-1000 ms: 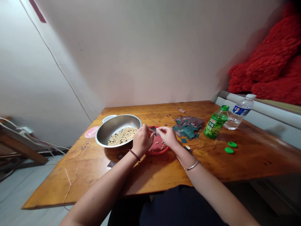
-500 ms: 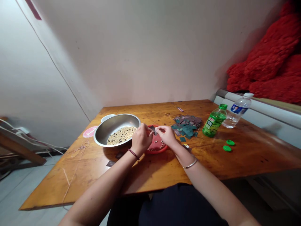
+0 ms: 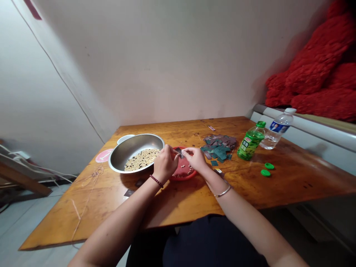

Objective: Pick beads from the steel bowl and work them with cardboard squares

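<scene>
Both my hands hover over a small red dish [image 3: 180,174] holding a few beads. My left hand [image 3: 164,164], with a dark bead bracelet on its wrist, is closed in a pinch on a small dark square piece [image 3: 179,151]. My right hand [image 3: 196,158], a silver bangle on its wrist, pinches the same piece from the other side. Just left of the dish stands a steel bowl [image 3: 130,148] with pale and dark beans in it. To the right lies a pile of dark teal and purple square pieces [image 3: 218,146].
A green bottle [image 3: 249,141] and a clear water bottle [image 3: 275,129] stand at the right, with two green caps [image 3: 266,170] on the wooden table [image 3: 292,178]. A pink disc [image 3: 102,155] and loose string [image 3: 91,178] lie at the left. Red fluffy fabric [image 3: 314,78] is piled behind.
The view has drifted slightly, shifting everything a little left and up. My hands stay over the red dish, still pinching the small dark piece between them.
</scene>
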Demonstrator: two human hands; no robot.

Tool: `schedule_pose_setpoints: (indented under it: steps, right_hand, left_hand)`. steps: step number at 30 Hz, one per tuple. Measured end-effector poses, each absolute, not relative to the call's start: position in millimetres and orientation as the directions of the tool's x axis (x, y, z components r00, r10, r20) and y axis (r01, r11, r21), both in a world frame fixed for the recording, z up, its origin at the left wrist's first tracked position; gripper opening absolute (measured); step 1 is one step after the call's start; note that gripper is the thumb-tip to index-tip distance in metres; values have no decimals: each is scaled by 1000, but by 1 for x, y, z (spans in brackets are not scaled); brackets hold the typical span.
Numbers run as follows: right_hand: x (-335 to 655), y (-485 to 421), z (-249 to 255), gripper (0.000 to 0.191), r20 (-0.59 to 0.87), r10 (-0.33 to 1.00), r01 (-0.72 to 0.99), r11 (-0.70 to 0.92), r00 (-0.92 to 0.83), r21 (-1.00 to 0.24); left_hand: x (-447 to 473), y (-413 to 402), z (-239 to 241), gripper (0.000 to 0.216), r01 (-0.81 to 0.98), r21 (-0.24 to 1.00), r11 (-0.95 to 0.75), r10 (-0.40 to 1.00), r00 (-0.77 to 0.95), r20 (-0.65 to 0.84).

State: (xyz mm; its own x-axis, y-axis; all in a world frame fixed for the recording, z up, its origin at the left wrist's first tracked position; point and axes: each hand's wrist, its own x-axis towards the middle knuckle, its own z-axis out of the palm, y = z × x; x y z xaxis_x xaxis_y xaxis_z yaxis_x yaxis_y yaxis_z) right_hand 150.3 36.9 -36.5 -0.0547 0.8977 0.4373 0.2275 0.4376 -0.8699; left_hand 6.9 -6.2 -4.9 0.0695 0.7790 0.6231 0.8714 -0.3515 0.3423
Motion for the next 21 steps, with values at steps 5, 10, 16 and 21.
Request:
schedule_pose_setpoints:
  steps: [5, 10, 16, 21]
  right_hand:
    - [151, 37, -37, 19, 440, 896, 229, 440, -54, -868]
    - [151, 39, -38, 19, 434, 898, 207, 438, -65, -875]
    - [151, 37, -34, 19, 443, 894, 246, 446, -72, -860]
    - [151, 35, -32, 19, 434, 897, 245, 441, -82, -864]
  left_hand:
    - [6, -5, -6, 20, 883, 311, -352, 781, 94, 617]
    - [6, -6, -3, 19, 872, 350, -342, 776, 52, 629]
    - [6, -7, -1, 19, 882, 345, -321, 764, 26, 645]
    - [6, -7, -1, 17, 890, 315, -330, 758, 51, 651]
